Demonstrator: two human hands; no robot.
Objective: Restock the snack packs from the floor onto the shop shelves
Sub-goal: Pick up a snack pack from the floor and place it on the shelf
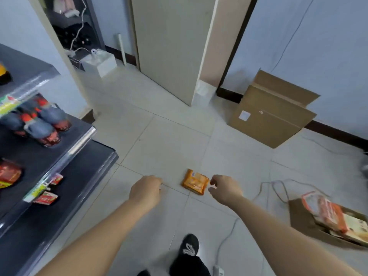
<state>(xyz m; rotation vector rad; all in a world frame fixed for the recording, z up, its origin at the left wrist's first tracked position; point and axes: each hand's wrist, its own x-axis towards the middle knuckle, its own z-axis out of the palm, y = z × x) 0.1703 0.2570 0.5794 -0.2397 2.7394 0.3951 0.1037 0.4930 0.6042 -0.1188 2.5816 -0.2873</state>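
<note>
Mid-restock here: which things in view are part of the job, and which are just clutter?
Job: orange snack pack; shelves; right hand; brown tray of packs.
Lying about: cardboard box; white cable; white box.

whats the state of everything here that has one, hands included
orange snack pack: lying flat on the floor, not lifted
right hand: thumb and finger parted at the pack's edge
left hand: loosely curled, holds nothing
door: swung open
cardboard box: flattened, leaning on the wall
brown carton: open, holding more packs
</note>
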